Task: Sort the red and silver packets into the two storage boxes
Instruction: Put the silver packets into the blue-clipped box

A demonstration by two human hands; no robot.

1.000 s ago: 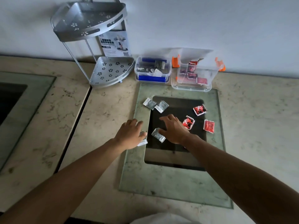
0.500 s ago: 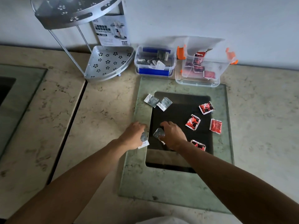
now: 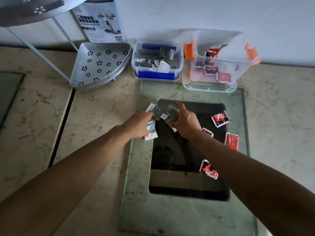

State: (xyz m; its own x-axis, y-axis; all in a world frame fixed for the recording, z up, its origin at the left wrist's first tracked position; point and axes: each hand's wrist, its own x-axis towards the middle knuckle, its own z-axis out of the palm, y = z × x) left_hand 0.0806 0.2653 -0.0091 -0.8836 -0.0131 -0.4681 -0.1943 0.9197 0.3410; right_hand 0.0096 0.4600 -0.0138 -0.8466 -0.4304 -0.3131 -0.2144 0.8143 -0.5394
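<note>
Hands gripping crinkly silver packets, glossy red packets nr glass.

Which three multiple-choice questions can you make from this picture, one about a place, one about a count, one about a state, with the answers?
1. Where is the box with blue clips?
A. left of the orange-clip box
B. right of it
C. on the shelf

2. How many red packets lie loose?
A. two
B. four
C. six

3. What are the hands doing?
A. resting flat
B. gathering silver packets
C. closing a lid

Answers: 1 A, it sits left of the orange-clip box. 2 B, four. 3 B, left hand and right hand pinch silver packets.
</note>
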